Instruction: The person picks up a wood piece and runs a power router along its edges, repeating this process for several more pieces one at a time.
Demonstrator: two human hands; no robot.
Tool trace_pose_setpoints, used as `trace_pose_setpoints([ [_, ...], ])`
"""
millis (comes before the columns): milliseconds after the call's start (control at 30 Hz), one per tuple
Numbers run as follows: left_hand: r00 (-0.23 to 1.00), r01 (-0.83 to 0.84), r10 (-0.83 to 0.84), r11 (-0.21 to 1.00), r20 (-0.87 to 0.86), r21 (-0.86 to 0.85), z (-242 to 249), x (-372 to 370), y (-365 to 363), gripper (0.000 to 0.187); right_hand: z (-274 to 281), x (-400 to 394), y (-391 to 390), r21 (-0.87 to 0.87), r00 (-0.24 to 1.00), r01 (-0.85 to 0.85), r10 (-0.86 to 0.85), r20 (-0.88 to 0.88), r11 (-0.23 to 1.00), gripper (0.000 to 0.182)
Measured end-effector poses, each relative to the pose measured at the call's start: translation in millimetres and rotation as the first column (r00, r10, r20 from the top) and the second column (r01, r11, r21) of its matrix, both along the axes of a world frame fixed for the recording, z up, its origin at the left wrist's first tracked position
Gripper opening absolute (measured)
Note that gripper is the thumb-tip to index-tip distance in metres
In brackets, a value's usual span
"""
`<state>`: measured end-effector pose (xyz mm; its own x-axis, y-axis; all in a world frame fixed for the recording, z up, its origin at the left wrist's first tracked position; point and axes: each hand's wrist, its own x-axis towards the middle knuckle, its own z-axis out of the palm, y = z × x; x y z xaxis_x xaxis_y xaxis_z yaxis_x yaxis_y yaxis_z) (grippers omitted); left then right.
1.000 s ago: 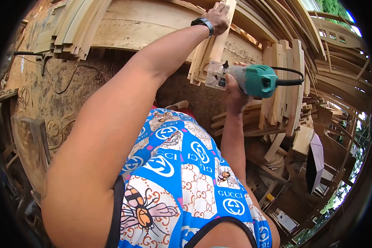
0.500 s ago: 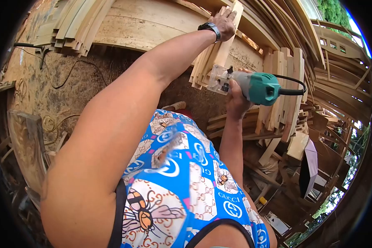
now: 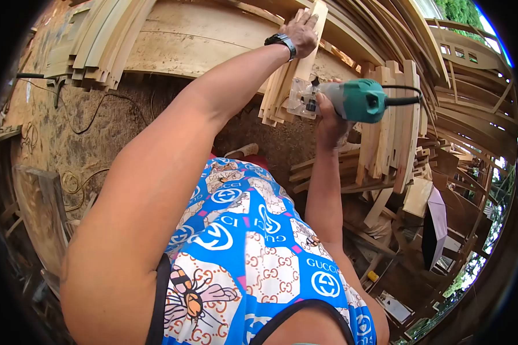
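My left hand, with a watch at the wrist, lies over a pale wooden strip on the bench, its fingers over the wood's upper face. A green and grey power trimmer is in my right hand, fingers wrapped round its grey body. The trimmer lies sideways, its clear base facing left, close to the near end of the strip; whether the two touch is hard to tell. A black cord leaves its right end.
Stacked wooden strips stand at the upper left on the bench. More strips are piled right of the trimmer. Curved wooden pieces fill the right side. A cord trails over the dusty ground.
The trimmer and my right hand have shifted slightly up and left in view. My left hand appears a little further left, still on the strip. The whole view has shifted somewhat.
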<state>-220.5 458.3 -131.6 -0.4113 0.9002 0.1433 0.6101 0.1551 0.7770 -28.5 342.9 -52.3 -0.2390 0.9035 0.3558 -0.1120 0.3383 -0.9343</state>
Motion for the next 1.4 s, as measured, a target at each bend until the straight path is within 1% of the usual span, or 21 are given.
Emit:
trace_pose_setpoints([
  [33,1.000,-0.005,0.005,1.000,-0.012,0.002,-0.6,-0.1,0.6,0.065,2.3,-3.3,4.6,0.045,0.999,0.019,-0.021,0.046,0.999,0.040],
  [67,1.000,-0.006,0.006,1.000,-0.019,0.010,-1.7,0.4,0.3,0.065,3.7,-9.0,9.1,0.054,0.999,0.052,-0.052,0.010,0.997,0.034],
  [100,0.999,-0.010,0.012,0.999,-0.044,0.037,-5.3,-0.4,4.0,0.065,2.1,-10.9,16.7,0.056,0.998,0.066,-0.066,0.003,0.996,0.034],
  [167,1.000,0.011,-0.012,0.999,0.017,0.034,18.0,-1.5,-14.9,0.063,0.7,-10.5,29.2,0.093,0.994,0.046,-0.055,0.098,0.995,0.033],
  [200,1.000,0.016,-0.017,0.999,0.025,0.038,16.8,-2.0,-13.9,0.063,10.3,-12.8,27.8,0.059,0.992,0.033,-0.039,0.118,0.998,0.032],
  [300,0.998,0.022,-0.021,1.000,-0.061,0.014,14.4,-1.1,-10.9,0.063,5.1,-9.2,33.3,0.071,0.996,0.016,-0.022,0.087,0.997,0.033],
  [367,0.998,0.046,-0.047,0.999,-0.036,-0.020,15.5,-1.1,-7.7,0.064,0.3,-3.5,28.9,0.071,0.995,0.030,-0.037,0.097,0.997,0.034],
  [433,0.998,0.059,-0.060,0.997,-0.006,-0.056,9.0,-3.1,-2.2,0.064,2.4,3.0,9.9,0.047,0.991,0.044,-0.049,0.125,0.998,0.035],
  [467,0.998,0.038,-0.040,0.999,-0.057,-0.026,0.4,-3.5,3.2,0.064,-3.1,16.5,4.6,-0.013,0.970,-0.041,0.043,0.238,0.999,0.049],
  [533,0.990,0.016,-0.015,1.000,-0.140,0.001,-10.3,-5.6,9.1,0.064,-7.3,26.1,-12.1,0.051,0.968,-0.063,0.049,0.247,0.997,0.050],
  [567,0.990,0.018,-0.018,1.000,-0.143,0.004,-12.8,-5.6,9.3,0.064,-9.4,30.2,-19.9,0.112,0.965,-0.086,0.055,0.258,0.990,0.052],
  [600,0.993,0.022,-0.020,1.000,-0.118,0.015,-11.9,-5.6,7.8,0.064,-11.2,34.1,-25.5,0.098,0.956,-0.112,0.080,0.282,0.989,0.057],
  [700,0.996,0.024,-0.022,0.999,-0.090,0.024,-8.0,-6.2,7.4,0.063,-11.1,38.2,-29.6,0.100,0.936,-0.115,0.074,0.343,0.988,0.059],
  [767,0.997,0.021,-0.019,0.999,-0.081,0.026,-9.4,-5.1,7.7,0.063,-18.7,40.9,-23.4,0.090,0.944,-0.105,0.071,0.323,0.990,0.058],
  [833,0.996,0.018,-0.014,0.999,-0.093,0.044,-7.7,-5.0,5.9,0.063,-18.3,40.3,-18.1,0.167,0.929,-0.104,0.036,0.367,0.980,0.056],
  [933,0.996,0.019,-0.014,0.999,-0.090,0.048,-9.9,-5.3,6.5,0.064,-13.7,36.0,-12.2,0.091,0.955,-0.103,0.073,0.287,0.991,0.055],
  [1067,0.996,0.022,-0.021,1.000,-0.084,0.014,-7.2,-5.3,6.8,0.063,-12.3,31.0,-5.3,0.078,0.958,-0.076,0.051,0.283,0.994,0.053],
  [1167,0.997,0.020,-0.018,1.000,-0.081,0.022,-6.0,-4.9,5.8,0.062,-14.9,31.0,-3.7,0.114,0.949,-0.080,0.040,0.314,0.990,0.052],
  [1267,0.996,0.009,-0.010,1.000,-0.093,-0.011,0.1,-2.6,2.5,0.062,-12.3,28.4,-7.5,0.116,0.962,-0.080,0.046,0.271,0.990,0.051],
  [1367,0.996,0.005,-0.004,1.000,-0.085,0.014,-5.8,-3.0,4.8,0.063,-5.0,26.1,-16.5,0.201,0.945,-0.110,0.039,0.325,0.973,0.050],
  [1400,0.997,0.007,-0.006,1.000,-0.082,0.011,-4.6,-2.7,4.1,0.064,-3.5,24.2,-21.2,0.107,0.967,-0.094,0.065,0.248,0.990,0.050],
])
